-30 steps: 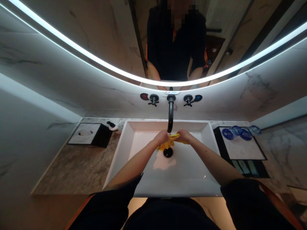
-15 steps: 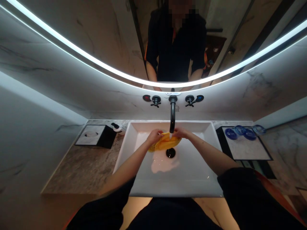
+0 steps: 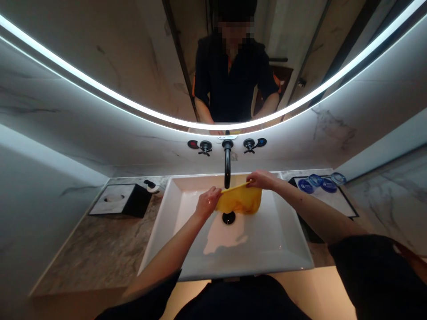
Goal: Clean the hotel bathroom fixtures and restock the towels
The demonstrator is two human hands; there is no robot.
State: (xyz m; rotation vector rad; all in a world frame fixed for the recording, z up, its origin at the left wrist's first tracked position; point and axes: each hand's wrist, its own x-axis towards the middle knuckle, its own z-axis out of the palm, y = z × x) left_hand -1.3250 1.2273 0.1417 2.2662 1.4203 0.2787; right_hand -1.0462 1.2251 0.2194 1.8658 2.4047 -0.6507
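A wet-looking yellow cloth (image 3: 240, 199) hangs stretched between my two hands over the white sink (image 3: 187, 255). My left hand (image 3: 208, 201) is closed on its left upper corner. At the right upper corner, my right hand (image 3: 262, 180) pinches the edge and sits a little higher, so the top edge slants. Just behind the cloth's left part is the black spout (image 3: 227, 166). Below the cloth the black drain (image 3: 228, 218) shows partly.
Two cross-shaped tap handles (image 3: 205, 148) flank the spout on the wall. Left on the stone counter (image 3: 103, 249) stand a tissue box (image 3: 116, 200) and a soap bottle (image 3: 152, 186). To the right, blue round lids (image 3: 315, 182) lie on another box. A lit mirror (image 3: 180, 58) hangs above.
My hands have moved apart and the bunched cloth now hangs spread out. The right hand rose and went right. The water stream seen under the spout no longer shows. My view tilted up slightly.
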